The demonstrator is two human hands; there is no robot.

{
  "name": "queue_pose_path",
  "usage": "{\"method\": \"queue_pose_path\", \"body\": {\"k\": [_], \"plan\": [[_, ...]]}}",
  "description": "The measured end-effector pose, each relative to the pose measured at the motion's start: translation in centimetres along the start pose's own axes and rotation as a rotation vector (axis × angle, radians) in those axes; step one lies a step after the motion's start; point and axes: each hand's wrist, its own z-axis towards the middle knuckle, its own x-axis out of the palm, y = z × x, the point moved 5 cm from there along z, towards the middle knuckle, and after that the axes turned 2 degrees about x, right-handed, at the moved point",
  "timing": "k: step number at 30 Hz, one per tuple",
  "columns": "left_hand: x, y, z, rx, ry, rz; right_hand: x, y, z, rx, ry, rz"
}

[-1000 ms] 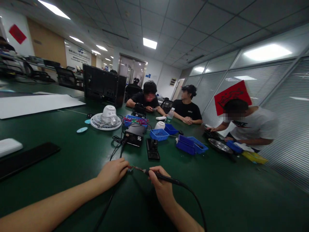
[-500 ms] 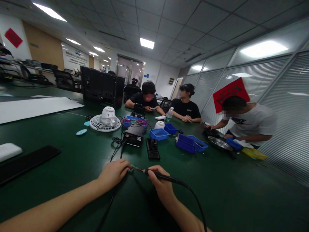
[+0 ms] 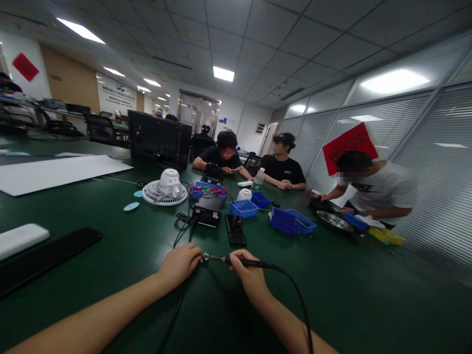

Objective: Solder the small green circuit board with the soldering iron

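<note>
My left hand (image 3: 181, 264) is closed, its fingertips pinching a small green circuit board (image 3: 205, 257) just above the table. Red bits, perhaps wires, show at the board's edge, too small to make out. In my right hand (image 3: 250, 279) is a soldering iron (image 3: 258, 264), held like a pen. Its tip points left and reaches the board; whether it touches cannot be told. A black cable runs from the handle down past my right forearm. Beyond the hands, a black iron stand (image 3: 235, 231) lies on the table.
Behind stand a black power unit (image 3: 207, 211), a blue tray (image 3: 197, 191) of red wires and more blue trays (image 3: 244, 209). A white fan part (image 3: 165, 191) is at left, a black panel (image 3: 51, 255) nearer. Several people sit or lean across the green table (image 3: 332, 295).
The camera view has shifted slightly, so the whole scene sits a little further right at the left side. Both hands keep their grip, with the iron's tip still at the board.
</note>
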Motion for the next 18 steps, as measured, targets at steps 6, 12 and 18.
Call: {"method": "queue_pose_path", "body": {"k": [6,12,18], "plan": [[-0.4,0.0,0.2,0.015,0.005,0.041,-0.1,1.1,0.6,-0.014,0.044,-0.026],[-0.1,0.3,0.4,0.059,0.015,-0.005,0.1,0.6,1.2,-0.024,0.009,-0.004],[0.4,0.6,0.4,0.099,-0.010,-0.086,0.3,-0.5,1.4,-0.053,-0.032,0.035]]}}
